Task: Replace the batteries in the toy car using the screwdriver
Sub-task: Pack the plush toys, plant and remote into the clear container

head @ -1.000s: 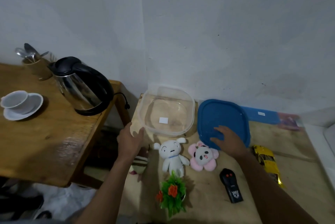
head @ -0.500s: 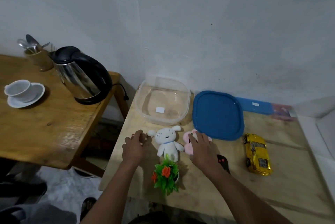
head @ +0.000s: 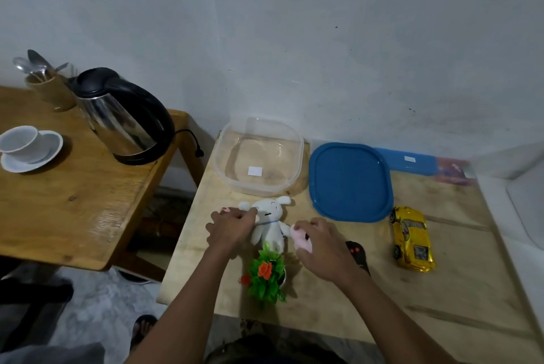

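Toy car (head: 412, 238) sits toward the table's (head: 459, 281) right edge. Likely light, rigid, glossy and slippery; grab across the body sides. Left hand (head: 232, 228) grips white plush (head: 272, 218), right hand (head: 322, 250) pinches pink plush (head: 300, 239).

Bare tabletop (head: 471, 260) flanks toy car (head: 412, 238); white plush (head: 272, 225), pink plush (head: 301, 241) crowd leftward.

Dim, flat indoor light; wide-angle view with soft detail.
Soft shadows lie right of the cup (head: 20, 142) and under the plastic plant (head: 266, 276); the steel kettle (head: 117, 122) and the yellow toy car (head: 412, 238) carry small glints. The wall (head: 323, 39) is grainy and darkens toward the corners, the edges of the table (head: 456, 290) bow, and the left hand (head: 232, 226) and right hand (head: 322, 250) look slightly smeared.
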Demonstrator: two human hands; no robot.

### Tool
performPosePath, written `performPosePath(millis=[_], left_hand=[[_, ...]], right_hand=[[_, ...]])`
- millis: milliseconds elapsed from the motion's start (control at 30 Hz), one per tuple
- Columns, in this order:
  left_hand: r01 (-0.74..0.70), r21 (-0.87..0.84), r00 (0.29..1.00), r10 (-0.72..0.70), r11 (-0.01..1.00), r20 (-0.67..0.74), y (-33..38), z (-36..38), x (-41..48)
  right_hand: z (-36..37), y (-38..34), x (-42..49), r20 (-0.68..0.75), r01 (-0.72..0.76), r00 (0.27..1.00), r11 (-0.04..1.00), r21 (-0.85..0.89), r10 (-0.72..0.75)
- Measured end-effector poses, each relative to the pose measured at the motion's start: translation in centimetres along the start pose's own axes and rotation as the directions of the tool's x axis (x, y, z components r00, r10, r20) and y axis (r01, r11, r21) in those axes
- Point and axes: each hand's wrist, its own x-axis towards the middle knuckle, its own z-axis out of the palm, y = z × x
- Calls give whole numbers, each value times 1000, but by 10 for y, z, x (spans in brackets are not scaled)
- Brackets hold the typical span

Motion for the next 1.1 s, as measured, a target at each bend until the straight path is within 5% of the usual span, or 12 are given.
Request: performPosePath(millis=[300, 467, 733, 1100], left_hand=[[81, 253, 993, -57, 964, -101, 29, 24, -10], [104, 276, 992, -82, 956, -93, 33, 23, -7], [184, 300, 982, -163, 936, -94, 38, 28, 0], [150, 243, 986, -128, 958, -102, 32, 25, 3]], right_hand=[[27, -6, -23, 261, 82, 965, 977, -197, -28], [43, -15, -24, 152, 69, 988, 951, -301, -23], [55, -25, -21, 113, -41, 992, 980, -197, 64], [39, -2, -21, 131, 71, 990, 982, -177, -48]])
